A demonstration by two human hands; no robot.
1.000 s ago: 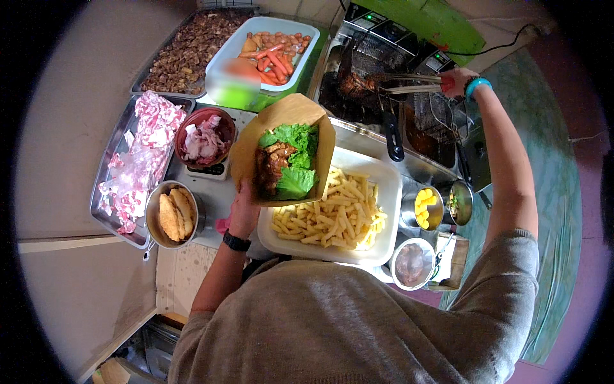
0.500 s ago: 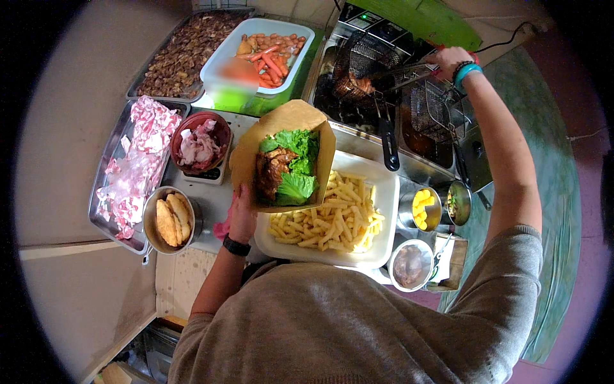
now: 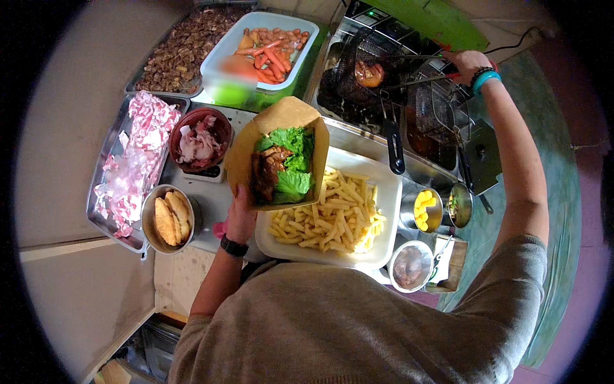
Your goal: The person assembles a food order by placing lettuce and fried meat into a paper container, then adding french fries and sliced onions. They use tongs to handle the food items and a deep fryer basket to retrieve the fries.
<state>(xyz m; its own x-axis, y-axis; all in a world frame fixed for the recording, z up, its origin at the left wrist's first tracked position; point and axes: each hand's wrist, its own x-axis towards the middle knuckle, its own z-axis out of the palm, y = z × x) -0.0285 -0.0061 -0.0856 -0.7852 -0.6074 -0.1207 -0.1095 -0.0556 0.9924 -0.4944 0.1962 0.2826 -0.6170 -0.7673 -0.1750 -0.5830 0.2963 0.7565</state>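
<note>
My left hand (image 3: 241,219) grips the lower left edge of an unlidded brown paper takeaway box (image 3: 288,114). Green lettuce (image 3: 294,185) and browned, glazed meat (image 3: 266,171) lie inside it. Under the box's right side are pale french fries (image 3: 339,224) in a white tub (image 3: 393,205). At the upper right my right hand (image 3: 468,65) is closed on metal tongs (image 3: 425,81) with red on the handles. Their arms are spread, reaching over a mesh fryer basket (image 3: 355,48). A reddish-brown piece of meat (image 3: 369,74) lies in that basket, between the tongs' arms.
A second fryer basket (image 3: 435,105) with a black handle hangs right of the first. Left are a tray of raw sliced meat (image 3: 137,160) and a pot of golden fried pieces (image 3: 171,217). Behind stands a white tub of sausages (image 3: 272,61). Steel cups (image 3: 425,211) stand right.
The tongs' arms have spread apart, and the piece of meat now shows in the basket between them. My right hand has shifted slightly right. My left hand still holds the box.
</note>
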